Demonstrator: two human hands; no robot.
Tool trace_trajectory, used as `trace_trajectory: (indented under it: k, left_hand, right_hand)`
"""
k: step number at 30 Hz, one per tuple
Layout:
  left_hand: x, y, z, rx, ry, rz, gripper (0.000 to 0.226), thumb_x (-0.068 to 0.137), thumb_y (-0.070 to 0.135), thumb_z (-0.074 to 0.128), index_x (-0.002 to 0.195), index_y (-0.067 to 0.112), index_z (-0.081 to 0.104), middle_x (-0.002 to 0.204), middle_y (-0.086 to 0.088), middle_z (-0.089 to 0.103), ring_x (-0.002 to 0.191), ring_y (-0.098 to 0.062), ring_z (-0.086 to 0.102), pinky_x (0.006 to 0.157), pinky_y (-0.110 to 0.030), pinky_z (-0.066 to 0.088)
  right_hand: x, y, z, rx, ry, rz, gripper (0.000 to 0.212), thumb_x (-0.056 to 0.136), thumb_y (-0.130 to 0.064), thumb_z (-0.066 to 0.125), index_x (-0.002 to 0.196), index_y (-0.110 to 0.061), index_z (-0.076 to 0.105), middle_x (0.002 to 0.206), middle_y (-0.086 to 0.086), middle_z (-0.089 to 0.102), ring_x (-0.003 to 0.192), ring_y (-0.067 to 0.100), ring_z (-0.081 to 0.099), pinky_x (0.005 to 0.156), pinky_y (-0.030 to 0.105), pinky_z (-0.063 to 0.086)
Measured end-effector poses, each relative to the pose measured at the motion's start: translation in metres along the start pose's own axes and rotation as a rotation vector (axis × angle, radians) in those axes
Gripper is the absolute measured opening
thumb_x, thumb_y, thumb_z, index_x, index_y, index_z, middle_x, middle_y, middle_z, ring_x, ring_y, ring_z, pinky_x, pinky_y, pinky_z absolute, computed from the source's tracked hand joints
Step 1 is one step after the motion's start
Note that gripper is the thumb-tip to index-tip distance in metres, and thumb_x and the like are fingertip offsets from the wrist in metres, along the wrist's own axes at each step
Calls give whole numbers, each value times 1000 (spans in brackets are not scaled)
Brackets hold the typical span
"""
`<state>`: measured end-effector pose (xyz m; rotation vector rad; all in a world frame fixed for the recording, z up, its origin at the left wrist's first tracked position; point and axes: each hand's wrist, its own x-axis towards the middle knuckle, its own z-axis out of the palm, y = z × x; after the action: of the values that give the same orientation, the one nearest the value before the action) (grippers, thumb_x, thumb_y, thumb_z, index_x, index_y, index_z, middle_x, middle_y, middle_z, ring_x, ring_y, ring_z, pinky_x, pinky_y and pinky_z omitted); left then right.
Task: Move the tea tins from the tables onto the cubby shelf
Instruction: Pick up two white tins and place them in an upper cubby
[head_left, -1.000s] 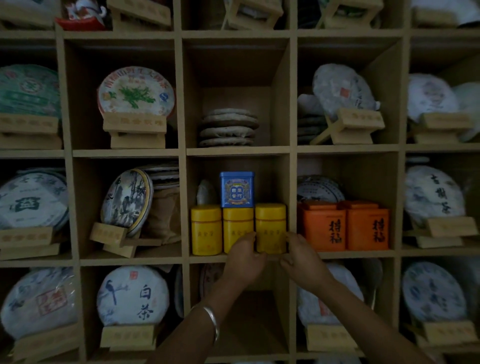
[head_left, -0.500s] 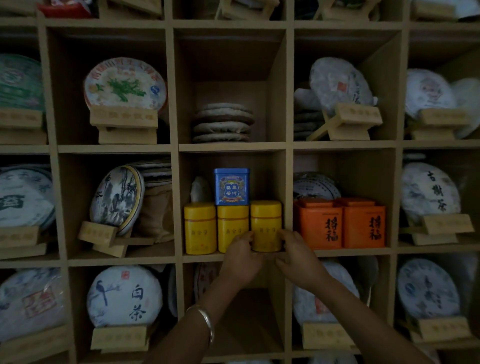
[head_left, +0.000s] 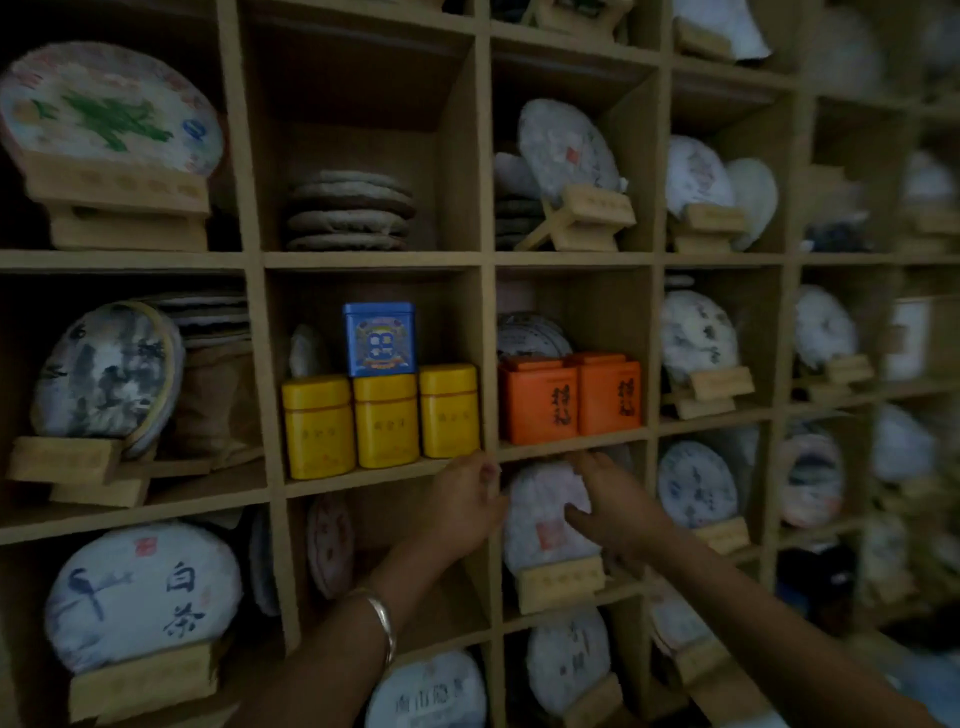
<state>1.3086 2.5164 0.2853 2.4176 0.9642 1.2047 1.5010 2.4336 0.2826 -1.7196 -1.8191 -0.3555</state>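
Observation:
Three yellow tea tins stand in a row in the middle cubby: left (head_left: 318, 427), middle (head_left: 386, 421), right (head_left: 450, 411). A blue tin (head_left: 380, 339) sits on top of them. Two orange tins (head_left: 569, 397) stand side by side in the cubby to the right. My left hand (head_left: 464, 506) hovers just below the shelf edge under the right yellow tin, fingers apart, holding nothing. Over the cubby below the orange tins, my right hand (head_left: 617, 501) is also empty, with its fingers spread.
The wooden cubby shelf (head_left: 485, 332) fills the view. Wrapped round tea cakes on wooden stands, such as one (head_left: 548, 519) behind my hands, occupy most cubbies. A stack of bare cakes (head_left: 349, 212) lies in the cubby above the yellow tins.
Both hands have let go of the right yellow tin and dropped below the shelf edge. The view has swung to the right and tilted.

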Motion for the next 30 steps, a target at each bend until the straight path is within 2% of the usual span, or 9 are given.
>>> trace_trajectory:
  k: [2,5,8,12,16,19,23,27,30]
  left_hand:
    - [-4,18,26,-31,-91,43,26,78,17,67,104,13,62,102,-3,66,91,-19,62,77,-29,48]
    - [-18,57,75,-103,-223,162,23,81,25,65,100,13,63,100,-4,67,88,-18,61,76,-28,47]
    - [-37,118,128,-206,-381,284,22,78,18,67,98,9,61,96,-12,67,87,-28,63,76,-40,51]
    - [-87,227,187,-318,-572,441,23,80,20,67,99,10,60,92,-9,63,88,-29,60,71,-32,45]
    - [-156,340,226,-383,-695,662,24,77,22,66,98,12,61,98,-6,63,95,-25,60,74,-31,43]
    - [-214,412,238,-425,-777,792,25,78,26,63,101,16,60,99,-2,64,95,-23,59,78,-33,46]
    - [-291,490,245,-485,-899,926,31,76,30,62,104,20,59,104,0,65,99,-20,60,84,-34,50]
    - [-366,561,252,-525,-1002,1024,33,76,32,62,106,18,59,105,-1,64,96,-22,61,82,-37,52]
    - [-417,613,262,-529,-1067,1065,32,78,31,59,106,18,58,106,-2,64,96,-22,60,81,-37,53]
  right_hand:
    - [-33,11,-21,-65,-29,101,47,84,-23,61,125,-5,47,118,15,56,108,30,55,77,29,41]
    - [-101,30,-63,-204,-59,303,55,86,-28,61,134,-7,42,130,14,50,118,32,51,90,37,44]
    - [-189,46,-116,-290,-16,515,54,84,-26,63,130,-8,44,124,15,53,112,33,54,86,37,45]
    - [-323,45,-201,-477,42,808,41,83,-23,59,121,-12,47,116,10,54,106,29,55,81,31,43]
    - [-457,10,-285,-666,57,1114,54,80,-28,65,127,-10,45,121,11,52,114,31,53,92,35,43]
    - [-541,-28,-333,-793,122,1265,36,82,-27,60,112,-8,51,112,13,57,107,32,54,86,35,37]
    - [-632,-76,-379,-786,124,1464,35,84,-26,59,110,-5,51,112,18,57,108,34,54,88,40,42]
    - [-710,-113,-414,-789,148,1618,43,83,-23,62,120,-5,49,121,17,55,114,30,53,93,38,44]
    - [-763,-129,-440,-784,147,1725,46,83,-28,64,123,-11,48,126,11,55,115,24,53,91,34,46]
